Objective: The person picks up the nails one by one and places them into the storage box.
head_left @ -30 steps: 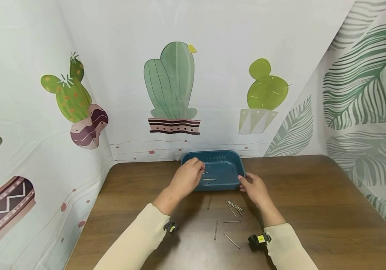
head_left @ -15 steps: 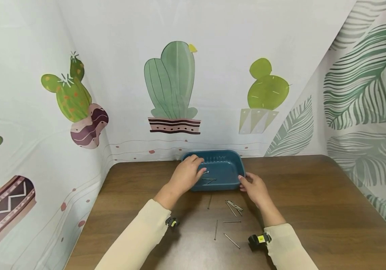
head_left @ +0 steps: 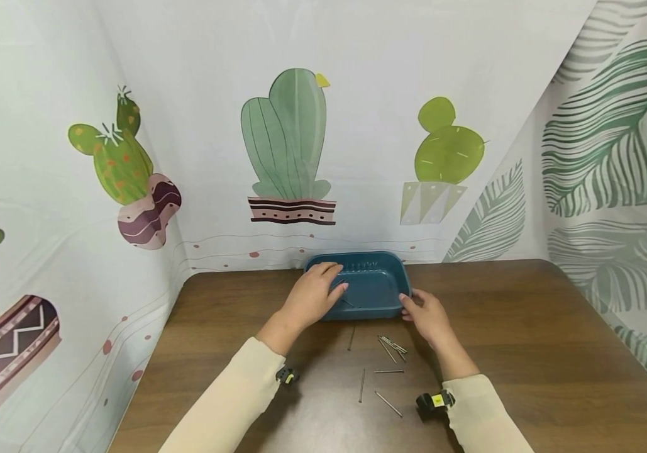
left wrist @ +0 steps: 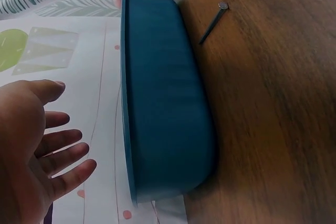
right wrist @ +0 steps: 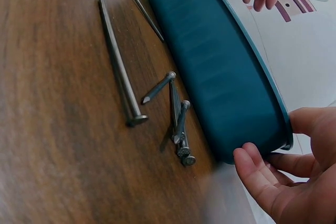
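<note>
A blue plastic tray (head_left: 376,313) stands at the back of the table. Over its left end hovers my left hand (head_left: 313,290), and the left wrist view shows that hand (left wrist: 39,135) with fingers spread and nothing between them. Inside the tray, a nail (head_left: 349,302) shows beside the left thumb; other nails there are partly covered by the fingers. My right hand (head_left: 426,316) grips the tray's right end, its thumb on the rim and fingers underneath, as the right wrist view confirms. Just in front of the tray lies a small heap of nails (head_left: 392,346).
Several single nails lie on the brown wooden table (head_left: 232,352): one nail (head_left: 351,338) by the tray, one nail (head_left: 388,372) crosswise, two more nearer the front. A cloth printed with cacti (head_left: 295,138) hangs right behind the tray.
My left hand has gone from fingertips bunched together to spread fingers, staying above the tray's left end. The nails inside the tray lie differently. My right hand has kept its place.
</note>
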Motion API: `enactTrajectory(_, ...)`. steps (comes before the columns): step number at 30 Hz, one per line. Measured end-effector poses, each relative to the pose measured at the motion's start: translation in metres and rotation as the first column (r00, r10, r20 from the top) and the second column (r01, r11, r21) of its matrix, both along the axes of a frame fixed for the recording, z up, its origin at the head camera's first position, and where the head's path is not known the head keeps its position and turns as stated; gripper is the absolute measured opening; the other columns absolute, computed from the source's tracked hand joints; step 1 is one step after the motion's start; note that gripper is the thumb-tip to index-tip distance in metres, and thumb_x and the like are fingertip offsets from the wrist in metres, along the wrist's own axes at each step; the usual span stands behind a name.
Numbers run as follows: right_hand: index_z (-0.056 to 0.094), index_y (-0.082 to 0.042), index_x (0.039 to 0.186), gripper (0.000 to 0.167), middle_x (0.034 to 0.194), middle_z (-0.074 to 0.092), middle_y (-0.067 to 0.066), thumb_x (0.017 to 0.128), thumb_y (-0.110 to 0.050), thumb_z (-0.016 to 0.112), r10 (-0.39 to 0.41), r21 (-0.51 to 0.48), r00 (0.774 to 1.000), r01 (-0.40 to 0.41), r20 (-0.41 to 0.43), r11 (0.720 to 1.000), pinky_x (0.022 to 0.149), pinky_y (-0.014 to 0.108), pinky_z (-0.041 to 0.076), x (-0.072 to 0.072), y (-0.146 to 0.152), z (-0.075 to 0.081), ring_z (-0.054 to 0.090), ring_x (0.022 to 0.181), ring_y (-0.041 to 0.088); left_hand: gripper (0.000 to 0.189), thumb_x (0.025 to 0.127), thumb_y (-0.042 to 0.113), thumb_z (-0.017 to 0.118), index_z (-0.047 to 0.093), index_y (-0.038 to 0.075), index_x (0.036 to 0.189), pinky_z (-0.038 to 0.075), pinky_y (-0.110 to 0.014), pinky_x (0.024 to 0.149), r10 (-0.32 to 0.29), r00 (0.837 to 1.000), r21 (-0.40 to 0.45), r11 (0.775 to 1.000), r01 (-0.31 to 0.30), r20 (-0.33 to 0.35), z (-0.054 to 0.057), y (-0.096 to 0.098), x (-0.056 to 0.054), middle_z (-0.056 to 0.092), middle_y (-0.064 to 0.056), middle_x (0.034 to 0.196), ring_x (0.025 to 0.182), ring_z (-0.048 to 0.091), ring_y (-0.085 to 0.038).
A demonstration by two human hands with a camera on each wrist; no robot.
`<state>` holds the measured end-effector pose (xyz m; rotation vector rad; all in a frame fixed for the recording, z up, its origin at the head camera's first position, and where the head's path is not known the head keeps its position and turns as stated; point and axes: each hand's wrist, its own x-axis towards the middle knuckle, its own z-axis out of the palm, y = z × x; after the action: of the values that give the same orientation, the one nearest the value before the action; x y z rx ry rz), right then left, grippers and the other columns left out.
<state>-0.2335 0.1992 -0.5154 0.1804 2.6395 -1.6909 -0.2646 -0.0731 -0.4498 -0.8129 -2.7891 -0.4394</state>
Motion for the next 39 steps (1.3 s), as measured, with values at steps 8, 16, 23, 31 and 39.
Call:
enactTrajectory(8, 0.045, 0.015, 0.142, 0.055, 0.123, 0.062, 0.036, 0.104, -0.023, 0.057, -0.004, -0.023, 1.000, 0.004, 0.001, 1.000, 0.084, 0.039, 0.061, 0.000, -0.001, 0.001, 0.073, 0.096, 0.038, 0.051, 0.103, 0.040, 0.057, 0.055, 0.010, 0.145, 0.045, -0.042, 0.113, -0.003, 1.000, -0.015, 1.000, 0.002, -0.030, -0.003, -0.001, 0.001, 0.058, -0.010, 0.145, 0.136, 0.054, -0.027)
enactTrajectory(16, 0.045, 0.015, 0.142, 0.055, 0.124, 0.062, 0.036, 0.104, -0.023, 0.057, -0.002, -0.023, 1.000, 0.002, 0.000, 1.000, 0.084, 0.038, 0.061, 0.000, -0.001, 0.001, 0.073, 0.097, 0.038, 0.050, 0.103, 0.038, 0.058, 0.055, 0.010, 0.144, 0.045, -0.043, 0.114, -0.014, 1.000, 0.001, 1.000, 0.014, -0.009, -0.004, 0.000, 0.007, 0.057, -0.010, 0.146, 0.136, 0.054, -0.027)
enactTrajectory(23, 0.045, 0.016, 0.142, 0.056, 0.122, 0.062, 0.036, 0.104, -0.023, 0.057, 0.001, -0.023, 1.000, -0.001, -0.001, 1.000, 0.084, 0.040, 0.061, 0.000, 0.000, 0.001, 0.073, 0.096, 0.038, 0.048, 0.102, 0.038, 0.059, 0.058, 0.011, 0.142, 0.045, -0.041, 0.113, -0.029, 0.999, 0.005, 1.000, 0.029, -0.027, -0.004, 0.000, 0.010, 0.059, -0.008, 0.144, 0.135, 0.055, -0.026)
enactTrajectory(31, 0.044, 0.017, 0.141, 0.055, 0.121, 0.062, 0.037, 0.104, -0.021, 0.057, 0.005, -0.033, 1.000, -0.006, -0.007, 0.999, 0.084, 0.041, 0.061, 0.000, -0.001, 0.000, 0.073, 0.096, 0.040, 0.045, 0.101, 0.035, 0.062, 0.061, 0.011, 0.139, 0.047, -0.038, 0.111, -0.063, 0.995, 0.027, 0.997, 0.066, -0.083, -0.003, 0.002, 0.017, 0.063, -0.006, 0.139, 0.131, 0.058, -0.023)
enactTrajectory(39, 0.045, 0.017, 0.140, 0.051, 0.117, 0.062, 0.037, 0.104, -0.018, 0.055, -0.010, -0.058, 1.000, 0.010, -0.005, 0.998, 0.080, 0.036, 0.062, 0.000, -0.001, -0.001, 0.074, 0.089, 0.034, 0.042, 0.100, 0.032, 0.063, 0.062, 0.012, 0.137, 0.043, -0.040, 0.115, -0.097, 0.991, 0.015, 0.995, 0.099, -0.097, -0.001, 0.004, 0.026, 0.064, -0.005, 0.137, 0.131, 0.058, -0.023)
